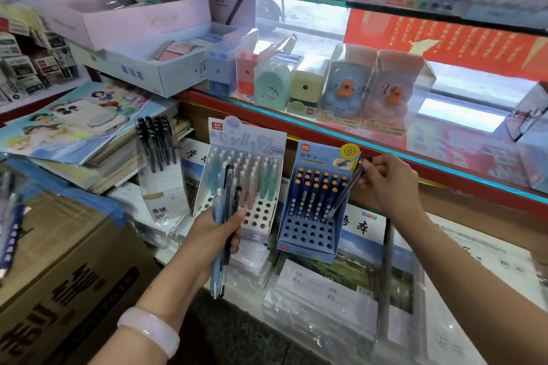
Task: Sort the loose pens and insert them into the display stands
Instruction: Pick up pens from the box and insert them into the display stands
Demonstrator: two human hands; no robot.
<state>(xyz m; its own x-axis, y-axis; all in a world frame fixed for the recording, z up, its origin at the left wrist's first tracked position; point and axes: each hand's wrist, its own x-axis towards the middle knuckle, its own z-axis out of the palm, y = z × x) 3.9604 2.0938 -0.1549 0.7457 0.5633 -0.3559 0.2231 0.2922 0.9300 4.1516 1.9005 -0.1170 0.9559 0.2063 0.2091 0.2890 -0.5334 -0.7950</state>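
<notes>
My left hand (pixel 212 235) grips a bunch of loose pens (pixel 223 216), one pale blue and the others dark, tips pointing down, in front of the pastel display stand (pixel 257 221). That stand holds several pastel pens in its back rows. My right hand (pixel 385 184) pinches the top of a dark pen (pixel 344 191) that slants down to the right side of the blue display stand (pixel 308 234); its tip is at a hole there. The blue stand holds several navy pens with orange caps. A clear stand (pixel 161 187) on the left holds several black pens.
The stands sit on wrapped exercise books (pixel 326 290) below a glass shelf (pixel 385 151) with boxed sharpeners and duck toys. A cardboard box (pixel 59 275) stands at the lower left, with stacked booklets (pixel 74 127) behind it. A long grey rod (pixel 385 275) lies across the books.
</notes>
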